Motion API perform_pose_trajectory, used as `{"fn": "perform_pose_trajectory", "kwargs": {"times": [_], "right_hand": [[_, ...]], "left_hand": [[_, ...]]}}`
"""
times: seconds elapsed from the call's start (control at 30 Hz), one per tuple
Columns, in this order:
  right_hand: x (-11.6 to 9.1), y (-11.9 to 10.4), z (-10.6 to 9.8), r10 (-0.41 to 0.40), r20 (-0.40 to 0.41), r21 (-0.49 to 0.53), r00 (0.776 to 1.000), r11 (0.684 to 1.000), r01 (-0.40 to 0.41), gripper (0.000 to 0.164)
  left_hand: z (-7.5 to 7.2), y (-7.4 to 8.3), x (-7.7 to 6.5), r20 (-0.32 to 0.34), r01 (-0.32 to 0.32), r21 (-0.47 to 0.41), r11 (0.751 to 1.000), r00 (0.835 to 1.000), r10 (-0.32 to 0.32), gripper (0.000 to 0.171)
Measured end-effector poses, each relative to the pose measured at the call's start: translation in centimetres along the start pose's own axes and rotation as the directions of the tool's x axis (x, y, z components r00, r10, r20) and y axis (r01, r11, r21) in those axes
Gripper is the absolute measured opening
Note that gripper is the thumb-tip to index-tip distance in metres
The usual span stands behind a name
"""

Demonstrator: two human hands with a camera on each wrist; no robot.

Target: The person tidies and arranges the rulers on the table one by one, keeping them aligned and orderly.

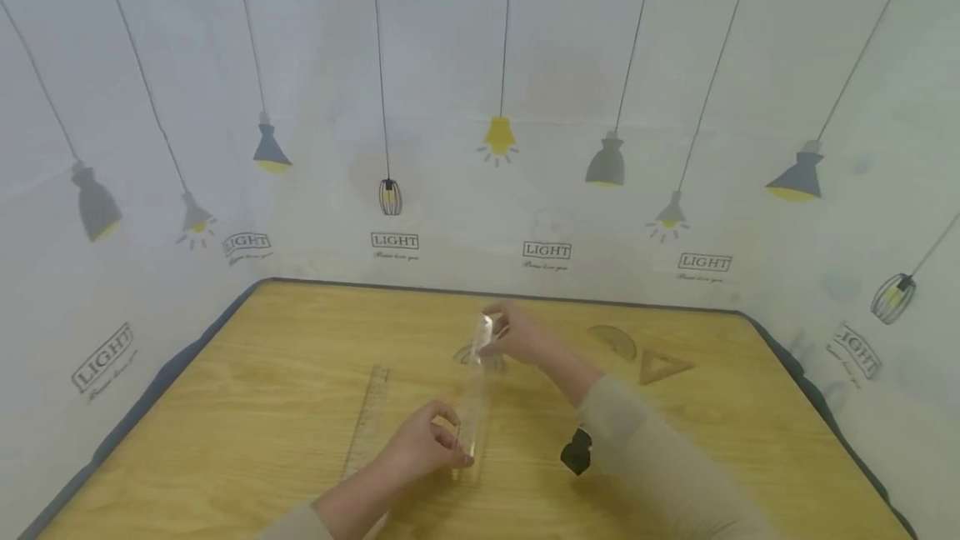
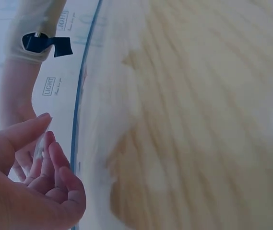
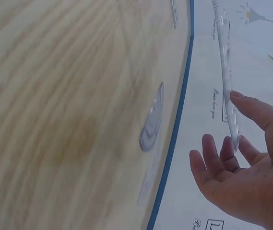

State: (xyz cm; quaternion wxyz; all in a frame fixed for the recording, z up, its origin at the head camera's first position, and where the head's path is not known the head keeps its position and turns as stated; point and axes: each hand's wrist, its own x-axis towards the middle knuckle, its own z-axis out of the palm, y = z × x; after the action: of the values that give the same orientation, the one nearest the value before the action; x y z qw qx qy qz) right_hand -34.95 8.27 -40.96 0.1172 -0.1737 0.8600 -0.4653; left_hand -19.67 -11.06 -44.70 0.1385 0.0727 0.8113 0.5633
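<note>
A clear plastic ruler point(image 1: 472, 394) is held lengthwise between both hands above the wooden table. My left hand point(image 1: 422, 442) pinches its near end between thumb and fingers. At the far end, the thumb and fingers of my right hand point(image 1: 517, 333) grip the ruler. In the right wrist view the same ruler point(image 3: 225, 62) appears nearly edge-on, with graduation marks along it. Beneath the held ruler lies a clear protractor point(image 1: 463, 352), partly covered by the ruler and right hand. A second clear ruler point(image 1: 365, 419) lies on the table left of my hands.
Toward the back right of the table lie another clear protractor point(image 1: 615, 341) and a clear triangular set square point(image 1: 681, 367). A black device point(image 1: 577, 452) sits by the right sleeve. Walls printed with hanging lamps point(image 1: 498, 136) enclose the table's back and sides.
</note>
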Motion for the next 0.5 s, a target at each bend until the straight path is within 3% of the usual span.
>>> {"fn": "perform_pose_trajectory", "kwargs": {"times": [0.2, 0.37, 0.5], "right_hand": [[0.4, -0.7, 2.4, 0.024, 0.008, -0.011, 1.0, 1.0, -0.024, 0.07], [1.0, -0.9, 4.2, 0.037, 0.016, -0.102, 0.999, 0.994, -0.035, 0.071], [1.4, -0.8, 5.5, 0.039, 0.032, -0.107, 0.999, 0.994, -0.035, 0.071]], "left_hand": [[-1.2, -1.1, -1.0, -0.015, 0.035, 0.042, 0.999, 0.999, -0.034, 0.057], [-2.4, -1.9, -2.3, -0.012, 0.03, 0.078, 0.997, 0.999, -0.03, 0.059], [-3.2, -2.3, -3.2, -0.017, 0.029, 0.092, 0.995, 0.999, -0.028, 0.059]]}}
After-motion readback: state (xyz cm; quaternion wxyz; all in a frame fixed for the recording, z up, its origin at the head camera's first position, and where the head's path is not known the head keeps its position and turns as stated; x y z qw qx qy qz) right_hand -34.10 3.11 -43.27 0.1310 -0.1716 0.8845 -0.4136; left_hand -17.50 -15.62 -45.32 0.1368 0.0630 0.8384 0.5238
